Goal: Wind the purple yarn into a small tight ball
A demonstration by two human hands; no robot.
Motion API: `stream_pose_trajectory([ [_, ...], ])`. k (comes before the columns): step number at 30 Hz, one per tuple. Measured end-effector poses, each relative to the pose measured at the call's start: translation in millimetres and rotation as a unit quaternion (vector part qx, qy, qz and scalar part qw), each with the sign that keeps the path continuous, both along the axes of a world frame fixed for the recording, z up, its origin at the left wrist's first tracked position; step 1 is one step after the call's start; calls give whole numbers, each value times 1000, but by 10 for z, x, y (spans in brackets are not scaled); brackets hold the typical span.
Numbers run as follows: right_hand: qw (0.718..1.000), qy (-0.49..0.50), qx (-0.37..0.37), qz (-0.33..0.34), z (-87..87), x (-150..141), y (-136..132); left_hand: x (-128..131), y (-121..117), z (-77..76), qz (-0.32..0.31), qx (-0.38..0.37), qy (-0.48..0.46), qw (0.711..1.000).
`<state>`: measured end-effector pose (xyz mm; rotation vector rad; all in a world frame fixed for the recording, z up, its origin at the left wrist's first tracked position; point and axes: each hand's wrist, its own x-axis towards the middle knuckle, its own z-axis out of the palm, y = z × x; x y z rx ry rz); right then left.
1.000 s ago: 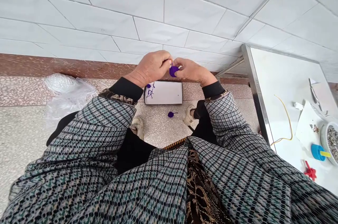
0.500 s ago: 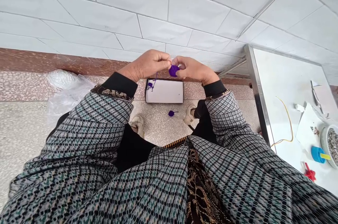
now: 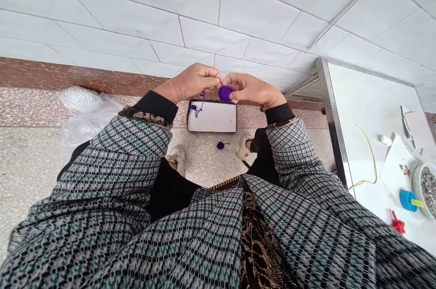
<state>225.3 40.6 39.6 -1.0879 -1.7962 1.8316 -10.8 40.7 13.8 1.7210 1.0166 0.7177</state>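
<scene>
Both my hands are raised in front of me, fingertips meeting. My right hand (image 3: pixel 250 89) pinches a small round purple yarn piece (image 3: pixel 225 93). My left hand (image 3: pixel 192 81) is closed on the purple thread (image 3: pixel 201 98) that runs from the piece and hangs down below its fingers. Directly beneath my hands, on the floor, lies a shallow white box (image 3: pixel 213 116) with purple thread scraps in its left corner. Another small purple yarn piece (image 3: pixel 220 145) lies on the floor between my shoes.
A crumpled clear plastic bag (image 3: pixel 85 110) lies on the floor at left. At right stands a white table with a metal edge (image 3: pixel 332 116), bearing a yellow cord (image 3: pixel 369 157), a blue cap (image 3: pixel 407 199), a red clip (image 3: pixel 395 223) and a bowl (image 3: pixel 424 184). White tiled wall ahead.
My hands have stayed together at the same spot. The purple piece has turned slightly in my right fingers and the hanging thread has shifted.
</scene>
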Motion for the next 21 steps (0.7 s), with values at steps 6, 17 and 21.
stream_pose_trajectory([
  [6,968,139,19,-207,26,-94,85,50,22,-81,-57,-30,-7,998],
  [17,993,27,1,116,-18,132,34,-18,-33,-41,-41,-58,-47,996],
  [21,989,147,-4,13,46,268,73,-66,-54,-40,22,-51,-86,995],
])
